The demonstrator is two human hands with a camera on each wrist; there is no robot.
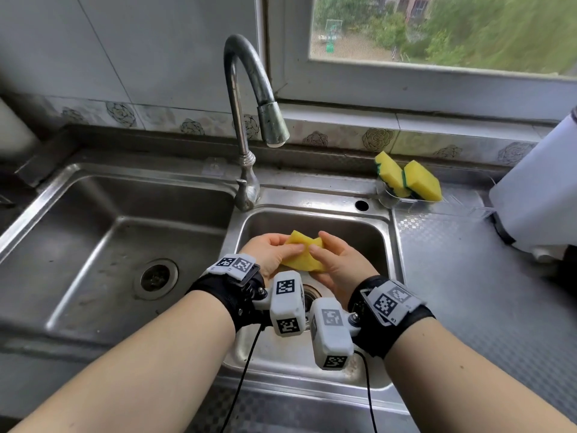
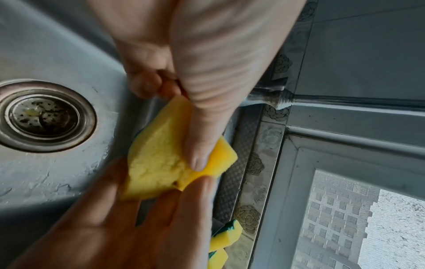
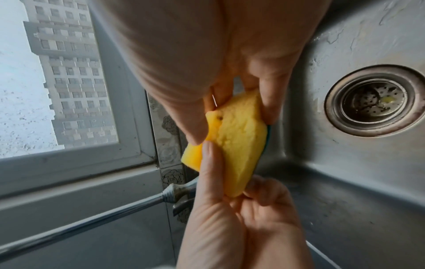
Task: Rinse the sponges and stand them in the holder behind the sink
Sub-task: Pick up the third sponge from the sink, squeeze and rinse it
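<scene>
A yellow sponge with a green scouring side is held over the small right basin. It is bent between both hands. My left hand pinches its left end, thumb on top. My right hand pinches the right end. The wrist views show the sponge squeezed between the thumbs and fingers of both hands. Two more yellow-and-green sponges stand on end in the holder behind the sink, to the right. No water comes from the faucet spout.
The faucet rises behind the divider between the small basin and the large left basin. The drain strainer lies under my wrists. A white cylindrical object stands on the patterned drainboard at right. A window sill runs behind.
</scene>
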